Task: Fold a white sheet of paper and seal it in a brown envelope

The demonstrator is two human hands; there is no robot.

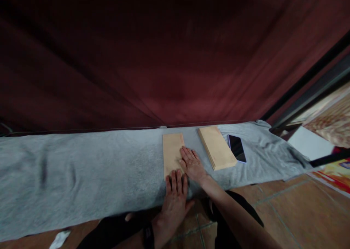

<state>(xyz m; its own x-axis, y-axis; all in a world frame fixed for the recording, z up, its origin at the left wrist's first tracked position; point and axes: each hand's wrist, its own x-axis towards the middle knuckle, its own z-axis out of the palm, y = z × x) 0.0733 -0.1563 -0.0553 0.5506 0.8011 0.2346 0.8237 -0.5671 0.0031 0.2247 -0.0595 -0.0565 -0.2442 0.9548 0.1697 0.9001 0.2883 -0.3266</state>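
A tan envelope [171,150] lies flat on the grey cloth [82,168]. My left hand [175,198] rests palm down at the envelope's near end, fingers stretched out and pressing on its edge. My right hand [192,164] lies flat on the envelope's right side, fingers spread and pointing away from me. Neither hand holds anything. A stack of similar tan envelopes [217,147] lies just to the right, apart from both hands.
A dark phone [236,148] lies right of the stack on the cloth. A dark red curtain [164,59] hangs behind. Brown floor tiles [287,212] show at lower right, with a white sheet [310,143] and colourful paper [335,176] beyond.
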